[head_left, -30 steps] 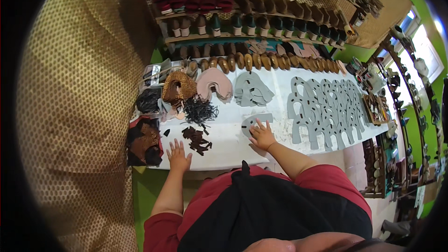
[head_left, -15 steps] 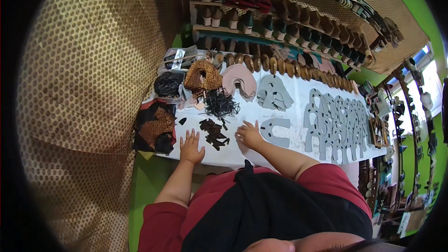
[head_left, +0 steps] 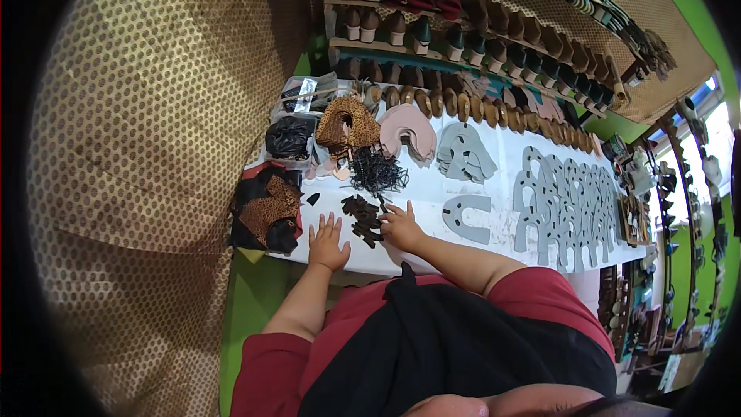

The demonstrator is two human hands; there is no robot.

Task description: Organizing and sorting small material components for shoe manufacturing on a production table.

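My left hand point(head_left: 328, 244) lies flat near the front edge of the white-covered table, fingers spread and nothing in it. To its right is a loose pile of short dark brown strips point(head_left: 363, 220). My right hand point(head_left: 402, 229) reaches the right edge of that pile, its fingers apart; whether the fingertips touch a strip is too small to tell. Just behind the pile sits a tangle of thin black strips point(head_left: 378, 170). One grey U-shaped piece point(head_left: 454, 222) with small dark marks rests to the right of my right hand. A small black scrap point(head_left: 312, 199) is beyond my left hand.
Leopard-print pieces point(head_left: 332, 135), pink U-shaped pieces point(head_left: 407, 120) and a stack of grey pieces point(head_left: 463, 156) stand farther back. Several marked grey pieces point(head_left: 532, 185) overlap at right. Dark and leopard-print scraps point(head_left: 266, 208) cover the left corner. Shoe shelves point(head_left: 432, 52) rise behind.
My right hand has moved left, up to the edge of the brown strips. My left hand has stayed almost in place. The whole view has shifted slightly.
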